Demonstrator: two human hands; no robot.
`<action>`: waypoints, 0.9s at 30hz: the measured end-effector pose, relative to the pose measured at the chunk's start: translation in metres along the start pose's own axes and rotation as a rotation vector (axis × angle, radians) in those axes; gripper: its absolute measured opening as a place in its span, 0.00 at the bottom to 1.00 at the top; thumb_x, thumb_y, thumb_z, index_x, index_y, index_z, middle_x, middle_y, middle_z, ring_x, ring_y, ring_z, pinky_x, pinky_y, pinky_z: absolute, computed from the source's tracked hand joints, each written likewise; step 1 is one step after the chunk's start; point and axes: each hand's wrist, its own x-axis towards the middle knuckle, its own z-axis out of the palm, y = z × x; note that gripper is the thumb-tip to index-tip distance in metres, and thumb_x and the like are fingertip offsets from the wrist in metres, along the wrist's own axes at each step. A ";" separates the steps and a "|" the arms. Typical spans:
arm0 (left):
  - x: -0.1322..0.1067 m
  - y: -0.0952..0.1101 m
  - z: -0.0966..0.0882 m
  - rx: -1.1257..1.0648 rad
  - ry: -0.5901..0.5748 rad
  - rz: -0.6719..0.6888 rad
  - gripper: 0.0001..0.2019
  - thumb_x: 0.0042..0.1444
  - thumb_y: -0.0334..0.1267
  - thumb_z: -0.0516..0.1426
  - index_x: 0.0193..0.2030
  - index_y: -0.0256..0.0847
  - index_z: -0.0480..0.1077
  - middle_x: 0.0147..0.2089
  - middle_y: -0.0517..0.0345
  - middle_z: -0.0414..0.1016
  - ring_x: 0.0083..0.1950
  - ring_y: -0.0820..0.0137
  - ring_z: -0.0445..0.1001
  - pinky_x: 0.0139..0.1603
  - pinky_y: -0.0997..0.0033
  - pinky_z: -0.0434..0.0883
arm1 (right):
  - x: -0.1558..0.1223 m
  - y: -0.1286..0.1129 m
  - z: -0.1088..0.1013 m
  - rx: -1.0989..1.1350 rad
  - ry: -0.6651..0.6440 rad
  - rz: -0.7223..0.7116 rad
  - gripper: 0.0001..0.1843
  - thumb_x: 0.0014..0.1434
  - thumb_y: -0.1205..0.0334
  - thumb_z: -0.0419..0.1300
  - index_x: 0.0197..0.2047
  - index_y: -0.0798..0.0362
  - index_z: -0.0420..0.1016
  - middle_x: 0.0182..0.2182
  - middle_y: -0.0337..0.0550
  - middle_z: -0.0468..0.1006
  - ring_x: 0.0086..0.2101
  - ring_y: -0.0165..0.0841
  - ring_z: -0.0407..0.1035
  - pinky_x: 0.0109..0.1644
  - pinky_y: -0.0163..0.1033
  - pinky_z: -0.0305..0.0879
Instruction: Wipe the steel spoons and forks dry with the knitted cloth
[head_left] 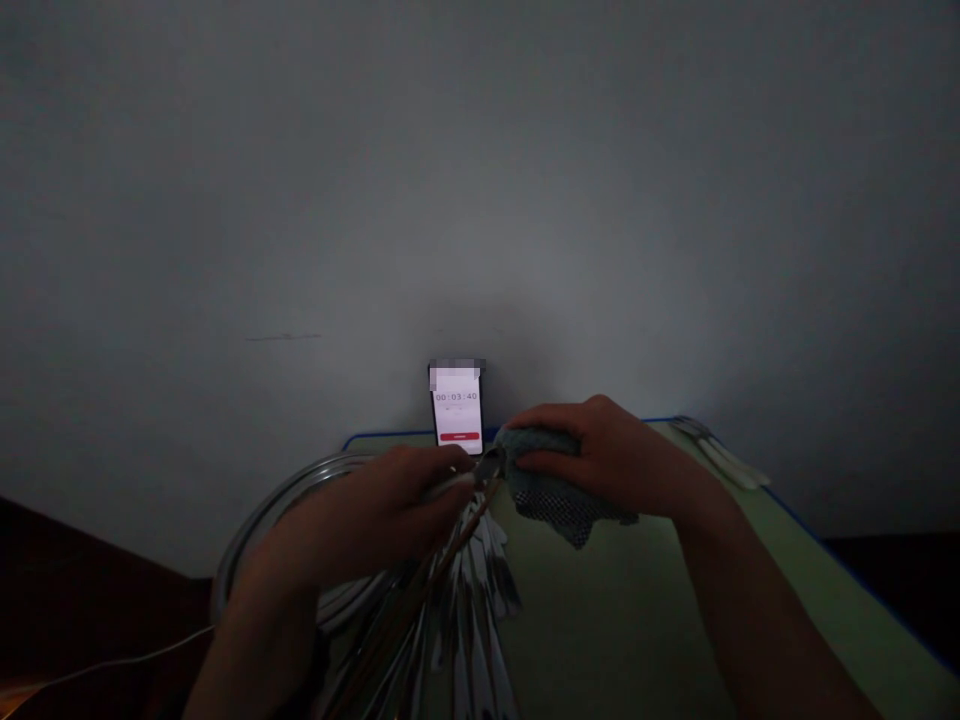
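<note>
My left hand (401, 505) is closed on the pale handle of a piece of cutlery (489, 464). Its metal part points right, into a grey-green cloth (574, 515) with a dark checked edge. Fingers of my right hand (619, 450) are pinched round that cloth, which covers the metal end, so I cannot tell if it is a fork or a spoon. Below my hands lies a fanned pile of cutlery (472, 610), with long brown sticks (431, 580) like chopsticks across it. At the table's far right edge lie forks (712, 450) with pale handles.
A phone (459, 410) showing a running timer leans on the grey wall (480, 180) behind the table. Partly hidden by my left arm is a large round metal basin (236, 545). The green tabletop (615, 610) has a blue rim. A white cable (135, 660) runs at lower left.
</note>
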 end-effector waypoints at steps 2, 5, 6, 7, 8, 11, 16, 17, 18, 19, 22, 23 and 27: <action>0.003 -0.001 0.001 -0.009 -0.024 -0.046 0.17 0.61 0.47 0.45 0.40 0.38 0.70 0.28 0.60 0.73 0.27 0.73 0.69 0.27 0.77 0.63 | 0.002 0.000 0.002 -0.002 -0.019 -0.017 0.14 0.56 0.59 0.58 0.46 0.48 0.75 0.36 0.36 0.80 0.30 0.28 0.72 0.33 0.32 0.62; 0.004 -0.002 0.002 0.011 -0.047 -0.070 0.19 0.61 0.47 0.45 0.35 0.38 0.71 0.25 0.60 0.72 0.25 0.74 0.68 0.25 0.77 0.62 | 0.002 0.000 0.002 0.012 -0.033 -0.028 0.14 0.56 0.59 0.58 0.46 0.48 0.75 0.36 0.36 0.80 0.31 0.28 0.72 0.33 0.32 0.62; 0.004 -0.003 0.002 0.026 -0.043 -0.065 0.19 0.60 0.47 0.45 0.34 0.38 0.71 0.25 0.60 0.73 0.25 0.74 0.68 0.25 0.77 0.62 | 0.002 0.000 0.001 0.022 -0.030 -0.024 0.13 0.56 0.59 0.58 0.45 0.48 0.75 0.36 0.36 0.80 0.31 0.28 0.72 0.33 0.32 0.62; 0.004 -0.003 0.002 0.033 -0.041 -0.061 0.18 0.60 0.46 0.45 0.34 0.37 0.71 0.26 0.59 0.73 0.25 0.73 0.69 0.26 0.76 0.63 | 0.001 0.001 -0.001 0.034 -0.020 -0.020 0.13 0.56 0.59 0.58 0.45 0.47 0.75 0.36 0.35 0.80 0.31 0.28 0.72 0.33 0.32 0.62; 0.004 -0.003 0.002 0.019 -0.040 -0.061 0.17 0.60 0.45 0.46 0.35 0.37 0.71 0.26 0.59 0.74 0.26 0.73 0.70 0.27 0.76 0.63 | 0.001 0.002 -0.002 0.047 -0.007 -0.018 0.13 0.56 0.59 0.58 0.45 0.47 0.75 0.35 0.35 0.80 0.31 0.27 0.72 0.33 0.32 0.63; 0.004 -0.005 0.002 -0.110 -0.012 -0.051 0.14 0.60 0.41 0.47 0.45 0.38 0.67 0.31 0.58 0.77 0.30 0.72 0.73 0.30 0.76 0.66 | -0.001 0.006 -0.007 0.087 0.079 -0.046 0.11 0.57 0.59 0.58 0.43 0.49 0.74 0.37 0.36 0.79 0.36 0.28 0.71 0.39 0.33 0.64; 0.010 -0.007 0.000 -0.199 0.099 -0.002 0.11 0.59 0.39 0.49 0.40 0.38 0.69 0.34 0.57 0.78 0.34 0.72 0.74 0.36 0.74 0.68 | -0.001 0.011 -0.010 0.177 0.232 -0.075 0.12 0.60 0.61 0.54 0.45 0.52 0.73 0.41 0.42 0.75 0.42 0.31 0.68 0.48 0.38 0.62; 0.011 -0.007 -0.001 -0.172 0.145 0.008 0.11 0.59 0.40 0.49 0.38 0.38 0.70 0.34 0.58 0.78 0.35 0.72 0.74 0.37 0.74 0.68 | 0.000 0.011 -0.009 0.224 0.254 -0.060 0.12 0.60 0.61 0.53 0.46 0.52 0.72 0.41 0.42 0.75 0.41 0.31 0.68 0.47 0.38 0.62; 0.011 -0.007 -0.002 -0.138 0.197 0.019 0.11 0.58 0.41 0.50 0.36 0.39 0.71 0.34 0.58 0.77 0.35 0.72 0.74 0.37 0.74 0.68 | 0.001 0.012 -0.008 0.287 0.275 -0.045 0.13 0.61 0.61 0.52 0.47 0.50 0.72 0.41 0.41 0.75 0.41 0.31 0.68 0.47 0.38 0.63; 0.012 -0.006 -0.003 -0.110 0.247 0.024 0.11 0.58 0.41 0.51 0.36 0.39 0.72 0.34 0.58 0.77 0.35 0.72 0.74 0.37 0.74 0.68 | 0.003 0.012 -0.006 0.358 0.294 -0.035 0.14 0.61 0.60 0.52 0.48 0.49 0.72 0.41 0.41 0.76 0.41 0.31 0.69 0.47 0.39 0.63; 0.009 -0.004 -0.005 -0.118 0.307 -0.012 0.11 0.57 0.42 0.52 0.34 0.39 0.72 0.30 0.60 0.75 0.31 0.74 0.72 0.30 0.77 0.68 | 0.008 0.012 -0.001 0.534 0.326 -0.009 0.14 0.61 0.59 0.52 0.49 0.46 0.71 0.44 0.38 0.76 0.43 0.30 0.68 0.50 0.39 0.62; 0.008 -0.003 -0.004 -0.156 0.288 -0.028 0.11 0.57 0.42 0.52 0.34 0.38 0.72 0.29 0.60 0.74 0.29 0.74 0.72 0.27 0.78 0.67 | 0.009 0.013 0.000 0.563 0.333 0.006 0.14 0.61 0.59 0.52 0.49 0.46 0.72 0.44 0.38 0.76 0.44 0.30 0.68 0.52 0.40 0.61; 0.005 0.005 -0.003 -0.355 0.217 0.011 0.09 0.56 0.39 0.54 0.39 0.38 0.70 0.26 0.63 0.72 0.24 0.77 0.70 0.23 0.80 0.68 | 0.015 0.014 0.007 0.655 0.327 0.046 0.15 0.60 0.60 0.53 0.49 0.46 0.72 0.43 0.38 0.77 0.46 0.32 0.68 0.55 0.44 0.59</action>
